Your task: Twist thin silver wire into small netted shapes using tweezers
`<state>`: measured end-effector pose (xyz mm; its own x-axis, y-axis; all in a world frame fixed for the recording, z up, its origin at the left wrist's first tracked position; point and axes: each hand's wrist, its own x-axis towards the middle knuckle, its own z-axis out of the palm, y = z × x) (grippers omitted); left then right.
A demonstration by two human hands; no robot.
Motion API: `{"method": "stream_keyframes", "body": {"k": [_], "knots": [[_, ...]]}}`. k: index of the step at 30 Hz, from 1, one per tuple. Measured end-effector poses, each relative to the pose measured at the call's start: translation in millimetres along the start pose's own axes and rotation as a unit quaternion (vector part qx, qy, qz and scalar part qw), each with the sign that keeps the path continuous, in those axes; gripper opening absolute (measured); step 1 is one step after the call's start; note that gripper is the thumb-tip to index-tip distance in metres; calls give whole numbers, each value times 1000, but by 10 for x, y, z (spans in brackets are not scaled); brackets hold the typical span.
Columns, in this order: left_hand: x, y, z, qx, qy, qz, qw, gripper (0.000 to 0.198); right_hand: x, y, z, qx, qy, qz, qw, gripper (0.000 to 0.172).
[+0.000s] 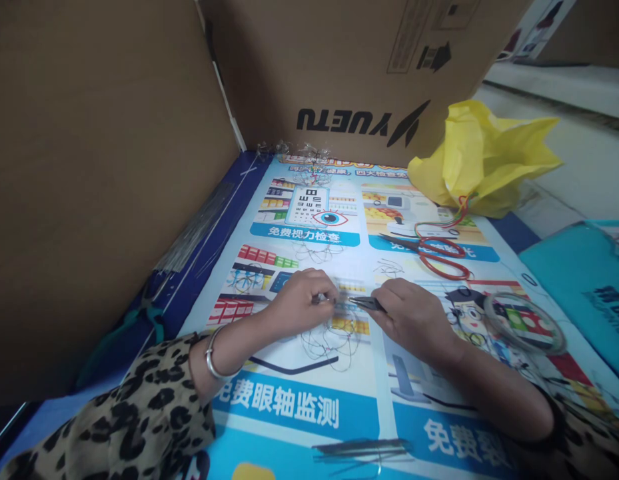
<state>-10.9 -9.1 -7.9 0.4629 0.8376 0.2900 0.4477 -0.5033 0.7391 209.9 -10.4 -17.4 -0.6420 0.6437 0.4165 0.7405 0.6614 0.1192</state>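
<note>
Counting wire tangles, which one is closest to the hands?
The big dark tangle lying between the left hand and right hand; others lie farther up the poster.

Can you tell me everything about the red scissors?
The scissors have two looped red handles, plastic by the look, and dark metal blades that seem shut. They lie flat on the printed poster, with the blades pointing left and the handles to the right, near the crumpled yellow bag. No hand touches them.
</note>
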Motion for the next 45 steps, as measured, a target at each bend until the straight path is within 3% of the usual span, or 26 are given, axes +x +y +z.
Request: {"method": "stream_keyframes", "body": {"k": [12, 19, 25, 34, 45], "knots": [[16, 53, -16, 54, -22, 18, 998, 17, -7, 4, 8, 5, 6, -4, 1000, 21], [15, 50, -15, 70, -71, 39, 994, 25, -7, -3, -6, -9, 3, 1, 1000, 16], [13, 15, -16, 70, -94, 51, 992, 21, -2, 2, -37, -27, 4, 1, 1000, 17], [19, 11, -20, 70, -104, 43, 991, 23, 15, 20, -80, -39, 37, 1, 999, 24], [17, 33, 3, 94, -97, 45, 990, 15, 33, 4, -53, -36, 26, -5, 999, 22]]}}
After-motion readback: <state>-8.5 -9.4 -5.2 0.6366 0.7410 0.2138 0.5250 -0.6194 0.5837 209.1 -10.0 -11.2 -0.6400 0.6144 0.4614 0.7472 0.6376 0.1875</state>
